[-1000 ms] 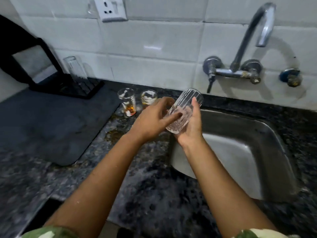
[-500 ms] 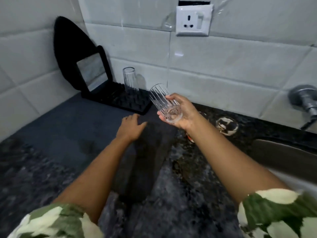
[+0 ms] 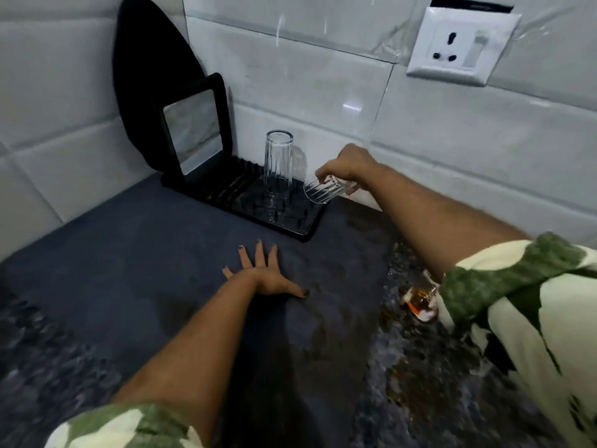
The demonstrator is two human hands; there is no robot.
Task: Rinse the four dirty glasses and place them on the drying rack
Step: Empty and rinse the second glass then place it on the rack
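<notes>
Your right hand (image 3: 347,166) has carried the ribbed clear glass (image 3: 324,191), fingers grasping its base, tilted over the right end of the black drying rack (image 3: 284,221), beside the upturned glass (image 3: 277,163), while your left hand (image 3: 265,273) has come to lie flat and empty on the surface, so the second placing is near.

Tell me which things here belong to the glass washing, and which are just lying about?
Part of the job:
- ribbed glass in the right hand
- upturned glass on the drying rack
- dirty glass on the counter

Just lying about:
- mirror
- wall socket
- dark mat under the left hand
</notes>
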